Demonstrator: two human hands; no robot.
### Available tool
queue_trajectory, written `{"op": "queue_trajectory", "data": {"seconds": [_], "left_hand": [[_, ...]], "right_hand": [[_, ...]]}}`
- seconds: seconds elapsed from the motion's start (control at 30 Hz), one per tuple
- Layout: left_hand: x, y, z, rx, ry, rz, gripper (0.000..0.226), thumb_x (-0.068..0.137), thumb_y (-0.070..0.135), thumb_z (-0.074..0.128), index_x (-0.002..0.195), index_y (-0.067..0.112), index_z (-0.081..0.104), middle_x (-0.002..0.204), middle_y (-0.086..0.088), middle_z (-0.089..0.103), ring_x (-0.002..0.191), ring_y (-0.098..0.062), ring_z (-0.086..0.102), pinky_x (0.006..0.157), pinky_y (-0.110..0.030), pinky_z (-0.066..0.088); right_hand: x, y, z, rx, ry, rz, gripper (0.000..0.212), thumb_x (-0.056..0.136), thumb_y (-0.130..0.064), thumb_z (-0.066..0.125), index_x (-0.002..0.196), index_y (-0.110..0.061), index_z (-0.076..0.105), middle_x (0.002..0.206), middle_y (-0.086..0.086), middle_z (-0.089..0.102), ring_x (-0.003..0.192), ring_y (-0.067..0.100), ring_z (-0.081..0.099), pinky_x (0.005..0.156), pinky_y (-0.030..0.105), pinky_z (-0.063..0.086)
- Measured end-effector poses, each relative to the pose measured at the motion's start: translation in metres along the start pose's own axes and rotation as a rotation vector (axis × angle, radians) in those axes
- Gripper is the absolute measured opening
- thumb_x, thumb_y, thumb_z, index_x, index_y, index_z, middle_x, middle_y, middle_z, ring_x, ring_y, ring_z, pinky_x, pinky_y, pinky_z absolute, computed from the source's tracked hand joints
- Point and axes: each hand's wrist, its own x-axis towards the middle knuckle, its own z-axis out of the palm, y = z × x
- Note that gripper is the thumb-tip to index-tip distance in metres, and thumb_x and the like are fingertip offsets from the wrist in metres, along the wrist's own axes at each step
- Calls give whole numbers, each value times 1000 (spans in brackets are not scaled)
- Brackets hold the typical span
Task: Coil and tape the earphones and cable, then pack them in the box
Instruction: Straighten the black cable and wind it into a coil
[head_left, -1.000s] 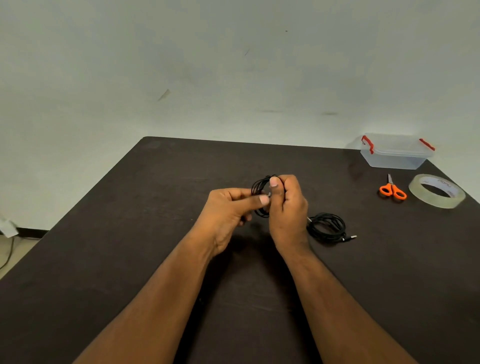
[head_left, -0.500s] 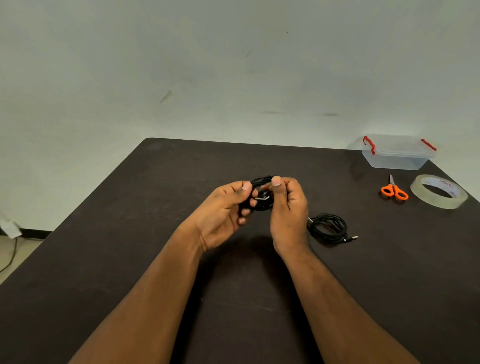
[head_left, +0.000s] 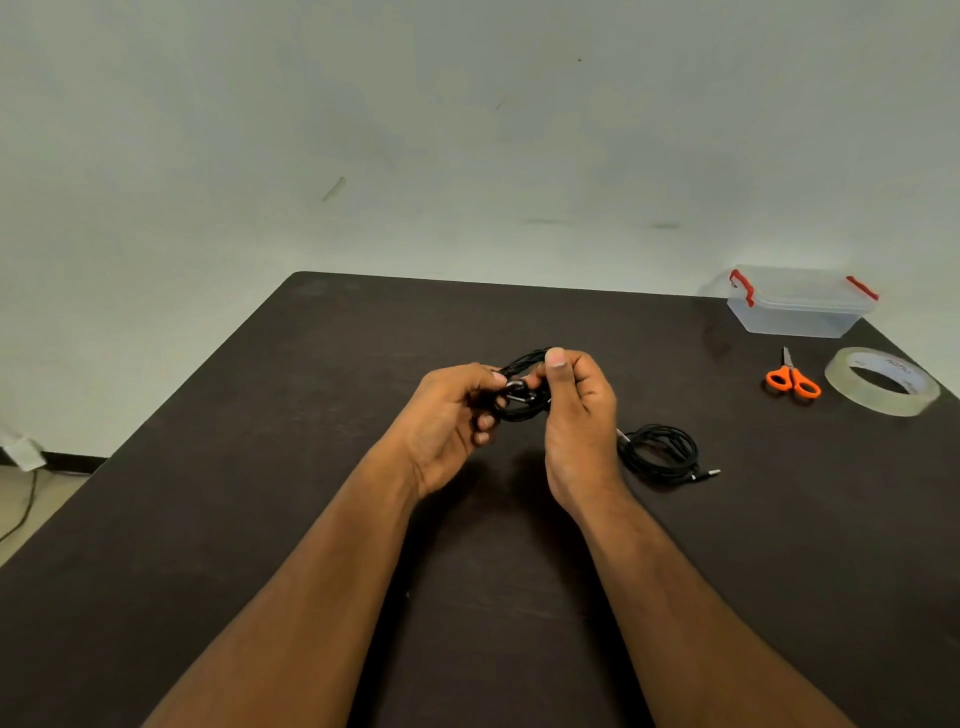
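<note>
Head view: left hand (head_left: 447, 421) and right hand (head_left: 576, 410) both pinch the coiled earphones (head_left: 519, 400) above the worktop (head_left: 260, 467); coiled cable (head_left: 660, 452) lies just right.

The light is soft and a bit dim. Dark shadows lie on the counter (head_left: 260, 467) under the arms. The picture looks a little blurry, and the edges bend.

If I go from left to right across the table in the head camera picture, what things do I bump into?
Left hand → bundle of earphones → right hand → coiled black cable → orange scissors → roll of clear tape.
</note>
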Motion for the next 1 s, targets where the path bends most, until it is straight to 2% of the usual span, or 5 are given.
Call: {"op": "queue_trajectory", "data": {"seconds": [0.33,0.47,0.6,0.77,1.0], "left_hand": [[0,-3,-2,-61,-169,-114,18,79,30,67,65,19,64,72,2,61,51,-6,41,47,-20,31],[1,1,-10,-13,-232,-138,16,77,31,70,71,17,64,66,2,55,52,-7,42,54,-24,36],[0,1,-10,78,-53,47,45,73,12,78,115,16,62,78,-6,65,61,-10,57,53,-27,47],[-1,-7,-1,136,196,212,28,79,3,75,101,10,60,74,-13,70,65,-25,68,54,-33,56],[1,-14,7,364,274,437,17,80,5,76,90,18,71,73,2,71,66,-13,70,51,-26,54]], "right_hand": [[1,-4,-6,-49,-83,57,20,98,-25,52,81,-19,58,69,-1,59,63,13,56,58,29,48],[2,-2,-6,-218,-92,-13,19,97,-27,51,81,-22,59,83,4,61,74,8,55,70,30,47],[2,0,-8,-299,-76,-47,22,97,-29,50,77,-26,58,76,-4,57,72,7,50,68,27,41],[2,0,-9,-361,-29,10,29,99,-33,48,72,-23,55,62,-10,48,59,7,44,59,29,38],[1,-9,-9,-44,-32,258,29,101,-30,44,77,-18,58,72,-5,62,71,8,55,69,28,42]]}}
